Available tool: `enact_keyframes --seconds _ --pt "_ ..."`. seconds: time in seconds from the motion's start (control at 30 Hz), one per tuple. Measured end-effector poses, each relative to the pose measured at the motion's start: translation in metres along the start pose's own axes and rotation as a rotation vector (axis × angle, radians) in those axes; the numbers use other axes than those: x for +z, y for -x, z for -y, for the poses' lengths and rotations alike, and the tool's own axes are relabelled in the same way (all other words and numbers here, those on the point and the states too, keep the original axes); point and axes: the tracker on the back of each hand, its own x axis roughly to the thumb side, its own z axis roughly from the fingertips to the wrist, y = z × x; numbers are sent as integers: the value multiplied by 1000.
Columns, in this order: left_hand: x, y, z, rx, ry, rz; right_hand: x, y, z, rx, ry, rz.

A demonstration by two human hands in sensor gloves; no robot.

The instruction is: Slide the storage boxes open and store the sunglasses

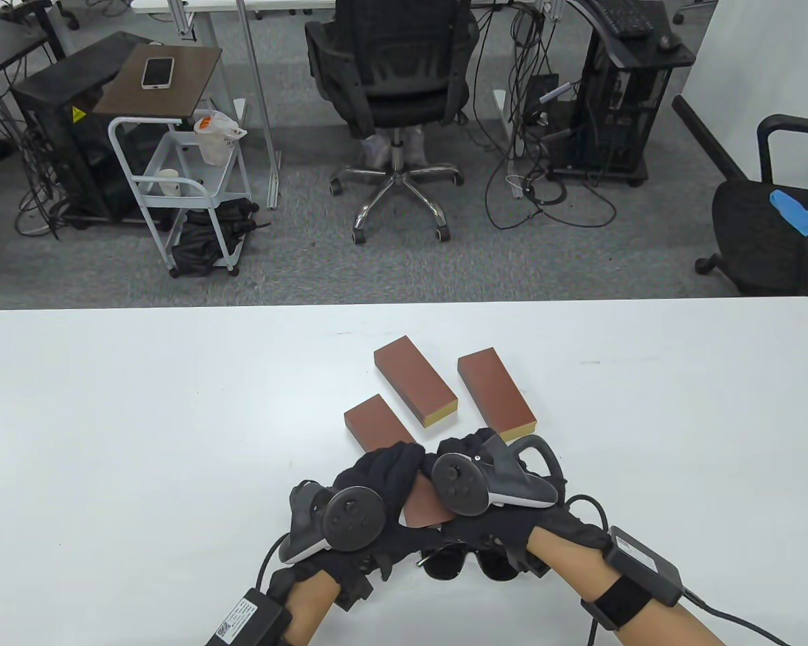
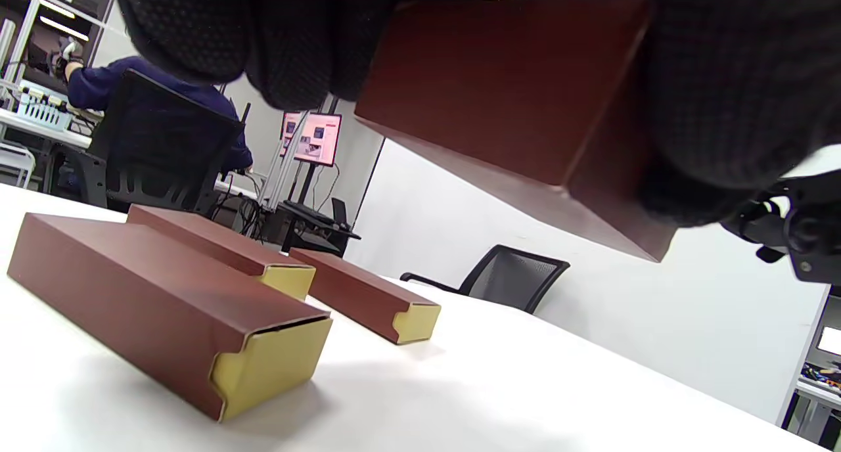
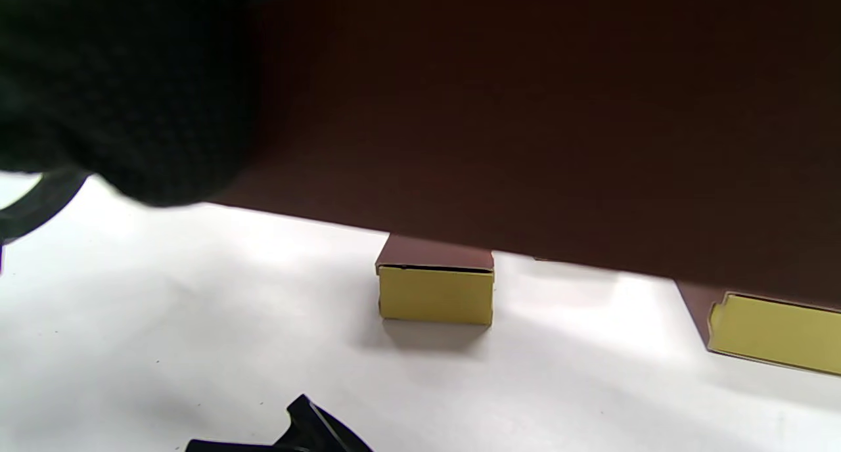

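Both gloved hands hold one brown storage box (image 1: 423, 509) a little above the table, near the front edge. My left hand (image 1: 387, 474) grips its left side and my right hand (image 1: 470, 449) grips its right side. The held box fills the top of the left wrist view (image 2: 512, 90) and of the right wrist view (image 3: 525, 110); whether it is slid open cannot be told. Black sunglasses (image 1: 461, 564) lie on the table under my wrists; a part shows in the right wrist view (image 3: 309, 432). Three more brown boxes with yellow inner ends lie beyond: left (image 1: 376, 422), middle (image 1: 414, 390), right (image 1: 497, 393).
The white table (image 1: 141, 417) spreads wide on both sides. The three lying boxes show shut in the left wrist view, nearest one (image 2: 164, 307). Beyond the far edge stand an office chair (image 1: 394, 81) and a cart (image 1: 175, 182).
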Motion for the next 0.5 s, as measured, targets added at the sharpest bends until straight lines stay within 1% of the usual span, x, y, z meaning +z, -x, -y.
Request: enact_keyframes --seconds 0.2,0.33,0.37,0.43,0.5 --pt "-4 2 1 58 84 -15 2 3 -7 -43 15 -9" --pt "-6 4 1 114 72 -11 7 9 -10 -88 49 0" --pt "-5 4 1 115 50 -5 9 12 -10 -103 67 -4" --pt "-5 4 1 94 37 -3 14 18 -12 -123 102 3" --pt "-4 7 2 84 32 -6 20 26 -13 -115 107 -22"
